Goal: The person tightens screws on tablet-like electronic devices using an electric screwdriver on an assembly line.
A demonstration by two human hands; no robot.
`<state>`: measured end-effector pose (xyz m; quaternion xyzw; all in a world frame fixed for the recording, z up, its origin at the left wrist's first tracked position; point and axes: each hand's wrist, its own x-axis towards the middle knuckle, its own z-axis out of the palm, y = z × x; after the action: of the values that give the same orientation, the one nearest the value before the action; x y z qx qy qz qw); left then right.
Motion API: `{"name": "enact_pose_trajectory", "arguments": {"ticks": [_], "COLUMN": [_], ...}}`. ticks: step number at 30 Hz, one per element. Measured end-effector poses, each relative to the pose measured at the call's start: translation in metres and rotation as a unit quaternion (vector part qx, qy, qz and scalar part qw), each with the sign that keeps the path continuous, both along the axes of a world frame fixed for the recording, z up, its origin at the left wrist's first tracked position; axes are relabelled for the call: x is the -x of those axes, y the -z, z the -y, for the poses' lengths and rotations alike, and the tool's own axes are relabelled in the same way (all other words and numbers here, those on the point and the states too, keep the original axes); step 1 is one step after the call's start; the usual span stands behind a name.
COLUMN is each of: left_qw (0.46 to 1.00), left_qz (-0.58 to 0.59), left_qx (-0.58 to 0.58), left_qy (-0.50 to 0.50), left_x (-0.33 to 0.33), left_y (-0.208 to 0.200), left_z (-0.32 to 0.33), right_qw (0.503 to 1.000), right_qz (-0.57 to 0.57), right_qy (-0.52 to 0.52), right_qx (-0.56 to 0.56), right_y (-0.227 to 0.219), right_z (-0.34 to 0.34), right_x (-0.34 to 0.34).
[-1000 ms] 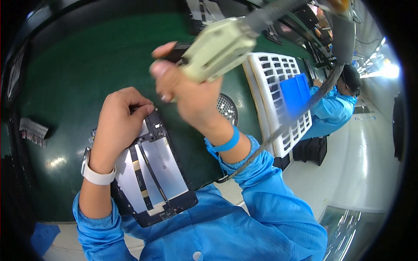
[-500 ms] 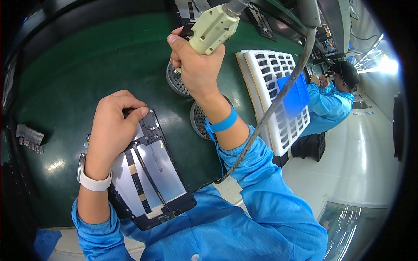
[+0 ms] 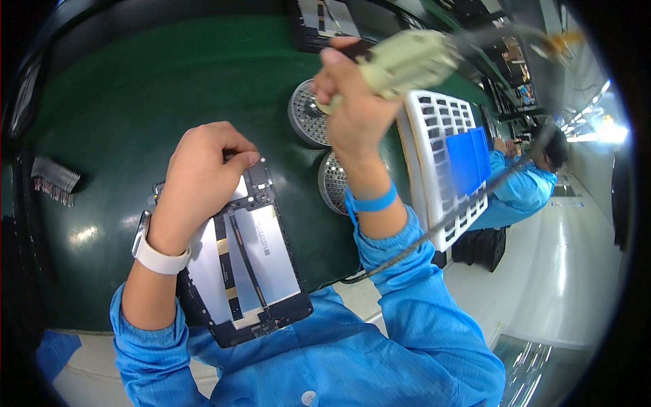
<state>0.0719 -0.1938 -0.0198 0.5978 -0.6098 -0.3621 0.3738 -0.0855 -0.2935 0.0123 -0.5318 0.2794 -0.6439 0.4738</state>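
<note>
An opened tablet (image 3: pixel 274 261) lies face down near the table's front edge, its silver panels, dark flat cables and black frame exposed. My left hand (image 3: pixel 207 180) rests over its upper end. Thumb and fingers there are pinched together at the frame's top edge; whatever is between them is hidden. My right hand (image 3: pixel 359 112) is closed around a pale yellow-green electric screwdriver (image 3: pixel 410 62), blurred by motion and tilted to the right. The screwdriver's lower end is over the far round perforated dish (image 3: pixel 305 125). A second perforated dish (image 3: pixel 332 183) stands beside my right wrist.
White foam trays (image 3: pixel 444 234) with dark parts and a blue plastic piece (image 3: pixel 468 159) are at the right. A cable (image 3: pixel 420 241) crosses near my right arm. Another tablet (image 3: pixel 329 20) lies at the back; thin strips (image 3: pixel 55 180) lie left. A co-worker (image 3: pixel 522 183) sits beyond.
My right hand has moved right with the screwdriver, which now leans further to the right. My left hand keeps its place on the tablet. The whole view has shifted a little.
</note>
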Motion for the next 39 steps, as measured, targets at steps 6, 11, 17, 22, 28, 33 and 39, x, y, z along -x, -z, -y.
{"name": "enact_pose_trajectory", "arguments": {"ticks": [6, 11, 17, 22, 28, 33, 39], "left_qw": [1.0, 0.999, 0.998, 0.997, 0.958, 0.959, 0.931], "left_qz": [0.011, -0.022, -0.019, 0.012, 0.217, 0.221, 0.319], "left_qx": [-0.003, 0.044, 0.052, 0.072, 0.183, 0.134, 0.138], "left_qy": [-0.021, -0.007, -0.009, 0.016, -0.05, 0.115, 0.112], "left_x": [-0.003, -0.003, -0.003, -0.008, 0.019, 0.027, 0.021], "left_y": [0.004, 0.017, 0.02, 0.012, -0.018, -0.027, -0.008], "left_z": [-0.001, 0.002, 0.001, -0.007, -0.09, -0.187, -0.18], "right_qw": [0.985, 0.976, 0.979, 0.984, 0.982, 0.993, 0.999], "right_qz": [-0.015, -0.048, -0.104, -0.105, -0.088, -0.084, -0.015], "right_qy": [-0.145, -0.189, -0.171, -0.141, -0.167, -0.066, 0.014], "right_qx": [-0.097, -0.097, -0.034, -0.028, 0.0, 0.041, -0.049], "right_y": [-0.005, 0.002, 0.005, 0.012, 0.009, -0.007, 0.017], "right_z": [-0.064, -0.078, -0.079, -0.087, -0.078, -0.06, -0.041], "right_x": [-0.01, -0.014, -0.016, -0.023, -0.015, 0.035, 0.083]}}
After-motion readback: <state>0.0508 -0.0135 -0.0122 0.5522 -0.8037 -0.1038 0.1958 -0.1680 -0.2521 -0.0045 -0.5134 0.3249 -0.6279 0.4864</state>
